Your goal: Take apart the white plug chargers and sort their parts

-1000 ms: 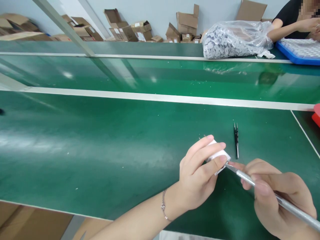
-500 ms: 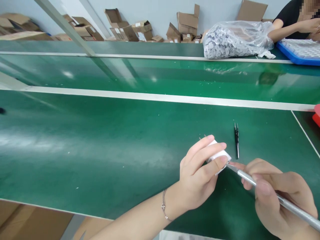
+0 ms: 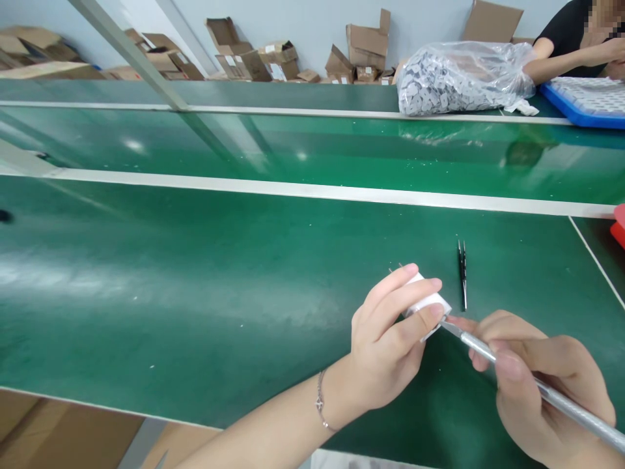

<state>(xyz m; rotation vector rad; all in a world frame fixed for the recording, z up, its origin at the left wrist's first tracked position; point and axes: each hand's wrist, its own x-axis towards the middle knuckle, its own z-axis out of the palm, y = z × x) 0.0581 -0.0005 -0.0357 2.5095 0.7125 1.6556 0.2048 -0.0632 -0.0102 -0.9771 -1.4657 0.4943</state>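
Observation:
My left hand (image 3: 388, 342) is closed round a small white block-shaped part (image 3: 430, 303), with thin metal pins sticking out of its far side. My right hand (image 3: 541, 384) grips a slim silver craft knife (image 3: 537, 387) like a pen. The blade tip touches the near right edge of the white part. Both hands rest low over the green table mat (image 3: 219, 293). A bracelet is on my left wrist.
Black tweezers (image 3: 461, 273) lie just beyond my hands. Across the belt lie a clear bag of small white parts (image 3: 459, 78) and a blue tray (image 3: 586, 98), where another person's arm rests. Cardboard boxes (image 3: 273, 58) line the far wall. A red object (image 3: 619, 225) sits at the right edge.
Almost nothing has changed; my right hand with the knife has shifted very slightly, and the blade stays against the white part.

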